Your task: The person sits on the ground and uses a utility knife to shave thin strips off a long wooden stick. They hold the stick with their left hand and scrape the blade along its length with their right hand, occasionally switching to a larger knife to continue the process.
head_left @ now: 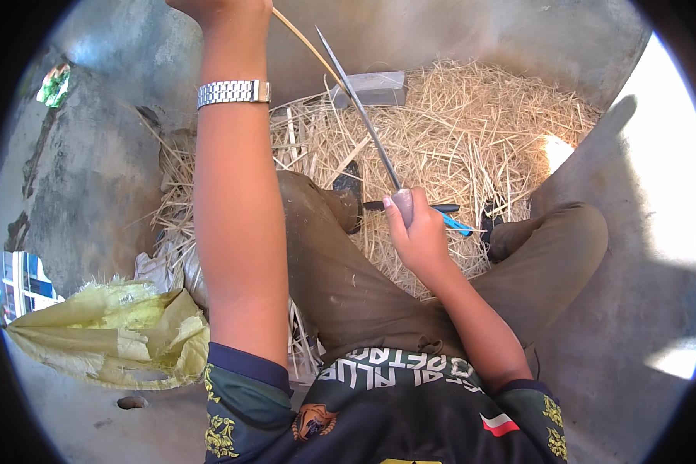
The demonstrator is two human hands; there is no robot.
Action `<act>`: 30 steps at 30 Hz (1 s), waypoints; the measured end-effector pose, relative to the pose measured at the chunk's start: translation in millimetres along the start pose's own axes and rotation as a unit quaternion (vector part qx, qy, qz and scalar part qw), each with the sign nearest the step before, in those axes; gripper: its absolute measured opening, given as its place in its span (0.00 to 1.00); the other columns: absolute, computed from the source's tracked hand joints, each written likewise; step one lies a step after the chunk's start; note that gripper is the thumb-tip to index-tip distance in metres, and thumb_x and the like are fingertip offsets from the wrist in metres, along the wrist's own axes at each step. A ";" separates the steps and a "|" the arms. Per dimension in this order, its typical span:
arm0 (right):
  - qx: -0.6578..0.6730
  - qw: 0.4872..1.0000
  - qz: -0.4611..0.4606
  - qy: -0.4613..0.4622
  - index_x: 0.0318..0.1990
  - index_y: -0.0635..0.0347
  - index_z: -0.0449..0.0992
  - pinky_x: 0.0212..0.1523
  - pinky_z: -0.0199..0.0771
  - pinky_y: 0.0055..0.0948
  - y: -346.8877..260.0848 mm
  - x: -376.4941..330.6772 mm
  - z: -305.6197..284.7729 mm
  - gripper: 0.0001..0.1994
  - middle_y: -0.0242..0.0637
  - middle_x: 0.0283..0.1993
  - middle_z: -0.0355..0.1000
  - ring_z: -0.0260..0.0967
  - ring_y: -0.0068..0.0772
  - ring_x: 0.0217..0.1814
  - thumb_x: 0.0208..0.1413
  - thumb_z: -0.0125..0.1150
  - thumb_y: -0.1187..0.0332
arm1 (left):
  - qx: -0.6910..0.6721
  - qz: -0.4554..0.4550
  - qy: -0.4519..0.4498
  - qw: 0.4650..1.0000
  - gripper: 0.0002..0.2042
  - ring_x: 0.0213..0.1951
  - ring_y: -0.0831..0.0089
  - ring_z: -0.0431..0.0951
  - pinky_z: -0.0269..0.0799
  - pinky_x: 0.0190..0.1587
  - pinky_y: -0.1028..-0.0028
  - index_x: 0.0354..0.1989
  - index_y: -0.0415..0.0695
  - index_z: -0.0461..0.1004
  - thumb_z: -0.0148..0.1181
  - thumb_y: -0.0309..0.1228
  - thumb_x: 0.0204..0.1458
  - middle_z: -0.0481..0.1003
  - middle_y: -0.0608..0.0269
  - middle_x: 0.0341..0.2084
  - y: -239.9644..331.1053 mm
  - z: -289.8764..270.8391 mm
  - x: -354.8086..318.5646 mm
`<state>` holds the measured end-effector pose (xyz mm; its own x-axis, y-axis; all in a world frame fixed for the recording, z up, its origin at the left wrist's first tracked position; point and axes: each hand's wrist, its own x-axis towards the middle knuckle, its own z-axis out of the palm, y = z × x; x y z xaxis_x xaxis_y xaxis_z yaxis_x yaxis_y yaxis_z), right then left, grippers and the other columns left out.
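Observation:
My right hand (421, 238) is closed round the handle of a long, narrow knife (375, 139), its pointed blade slanting up and to the left. At the top edge of the head view my left hand (218, 6) is cut off, so most of its fingers are hidden. A thin, pale bamboo strip (305, 40) comes out from that hand and runs down to the right. It meets or crosses the blade about midway; whether the two touch I cannot tell. A metal-banded watch is on my left wrist.
Dry shavings (472, 131) are heaped between and beyond my bent legs. A grey rectangular block (375, 89) lies at their far side. Close to my right hand are a black-handled tool (448, 207) and a blue object (458, 225). A torn yellow sack (108, 340) lies at left.

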<state>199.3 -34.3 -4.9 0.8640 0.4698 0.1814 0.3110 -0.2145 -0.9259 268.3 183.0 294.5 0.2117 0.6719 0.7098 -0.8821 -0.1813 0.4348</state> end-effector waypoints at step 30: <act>0.018 0.997 0.071 0.010 0.42 0.73 0.73 0.29 0.74 0.47 16.0 11.3 1.7 0.21 0.57 0.25 0.75 0.78 0.56 0.28 0.65 0.59 0.56 | 0.023 0.042 -0.010 0.999 0.24 0.13 0.80 0.45 0.40 0.16 0.74 0.21 0.54 0.55 0.49 0.49 0.69 0.49 0.76 0.13 -7.7 -10.1 -4.8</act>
<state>213.3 -31.0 -18.2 0.9057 0.4203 0.0545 0.1718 -0.2466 -0.9538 269.8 188.4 282.2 0.1473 0.6382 0.7557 -0.8771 -0.2689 0.3981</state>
